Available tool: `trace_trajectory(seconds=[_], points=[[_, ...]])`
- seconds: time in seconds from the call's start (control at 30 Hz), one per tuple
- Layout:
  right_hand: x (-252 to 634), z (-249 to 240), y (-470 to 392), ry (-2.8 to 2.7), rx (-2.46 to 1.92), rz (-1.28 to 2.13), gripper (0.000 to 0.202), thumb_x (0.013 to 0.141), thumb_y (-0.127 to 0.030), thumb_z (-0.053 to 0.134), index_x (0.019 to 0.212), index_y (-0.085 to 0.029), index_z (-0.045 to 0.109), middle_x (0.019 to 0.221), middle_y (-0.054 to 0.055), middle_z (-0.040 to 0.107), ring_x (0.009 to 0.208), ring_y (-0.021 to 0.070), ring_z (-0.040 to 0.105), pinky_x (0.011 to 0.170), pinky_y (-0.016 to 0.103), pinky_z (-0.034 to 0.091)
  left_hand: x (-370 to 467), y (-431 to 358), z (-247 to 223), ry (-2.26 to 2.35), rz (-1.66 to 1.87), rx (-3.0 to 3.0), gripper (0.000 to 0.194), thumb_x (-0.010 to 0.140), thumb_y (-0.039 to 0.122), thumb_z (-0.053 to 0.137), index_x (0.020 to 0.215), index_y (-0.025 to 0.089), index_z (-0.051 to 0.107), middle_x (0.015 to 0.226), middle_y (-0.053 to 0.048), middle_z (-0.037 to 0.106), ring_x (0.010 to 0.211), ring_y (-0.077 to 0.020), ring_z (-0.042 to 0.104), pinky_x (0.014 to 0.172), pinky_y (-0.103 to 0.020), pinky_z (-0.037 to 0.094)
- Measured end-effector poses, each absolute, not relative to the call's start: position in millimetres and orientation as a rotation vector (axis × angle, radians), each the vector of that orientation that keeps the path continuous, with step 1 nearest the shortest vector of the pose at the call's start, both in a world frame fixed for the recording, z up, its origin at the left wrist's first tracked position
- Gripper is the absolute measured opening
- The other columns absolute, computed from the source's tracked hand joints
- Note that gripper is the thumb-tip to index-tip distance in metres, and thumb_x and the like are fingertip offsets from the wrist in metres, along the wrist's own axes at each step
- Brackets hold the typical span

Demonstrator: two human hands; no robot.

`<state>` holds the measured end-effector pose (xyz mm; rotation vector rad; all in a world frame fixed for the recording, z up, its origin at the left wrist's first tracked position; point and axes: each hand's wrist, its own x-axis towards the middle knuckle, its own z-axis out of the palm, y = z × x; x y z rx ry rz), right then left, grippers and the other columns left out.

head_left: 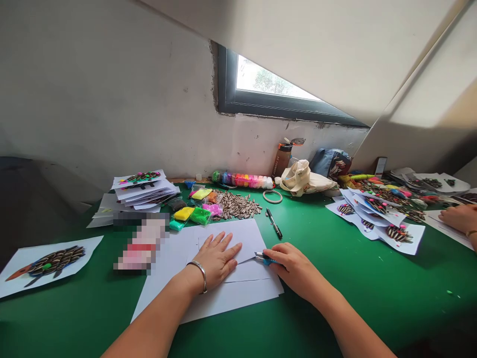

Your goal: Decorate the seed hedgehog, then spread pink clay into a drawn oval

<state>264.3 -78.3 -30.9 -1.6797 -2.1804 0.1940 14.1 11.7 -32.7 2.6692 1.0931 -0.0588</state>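
Note:
White sheets of paper (246, 291) lie in layers in front of me. My left hand (216, 258), with a silver bangle at the wrist, presses flat on the top sheets, fingers spread. At their right edge my right hand (292, 266) grips a blue utility knife (265, 258), its blade pointing left over the paper. A slit or sheet edge runs from near the blade toward my left hand. A black pen (274, 223) lies just beyond the knife. The lower part of the knife is hidden by my fingers.
Sunflower seeds (240, 205), bagged clay (200, 216) and a tape roll (272, 197) lie behind the paper. Seed-picture stacks (143, 191) stand left; more seed pictures (378, 214) lie right. A bottle (283, 159) and cloth bag (301, 180) line the wall. Another person's hand (460, 218) is far right.

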Motion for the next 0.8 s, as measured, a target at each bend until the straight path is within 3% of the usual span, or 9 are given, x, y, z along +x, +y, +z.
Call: trace_trajectory(seconds=[0.23, 0.8], points=[[279.4, -39.4, -74.8, -2.077, -1.775, 0.153, 0.034, 0.087, -0.022, 0.050, 0.117, -0.029, 0.062, 0.107, 0.006, 0.063, 0.097, 0.0226, 0.056, 0.083, 0.035, 0.048, 14.2, 11.6, -32.7, 1.091, -0.050, 2.654, 0.048, 0.093, 0.045, 0.032, 0.140, 0.038, 0.030, 0.152, -0.005, 0.021, 0.140, -0.0308, 0.012, 0.110, -0.056, 0.010], [272.1, -39.6, -70.6, -2.095, -1.778, 0.116, 0.034, 0.086, -0.022, 0.051, 0.117, -0.030, 0.062, 0.103, 0.005, 0.064, 0.095, 0.0215, 0.057, 0.080, 0.033, 0.049, 15.6, 10.5, -27.4, 1.107, -0.090, 2.648, 0.049, 0.093, 0.047, 0.030, 0.141, 0.038, 0.030, 0.153, -0.005, 0.020, 0.140, -0.0300, 0.011, 0.110, -0.055, 0.010]])
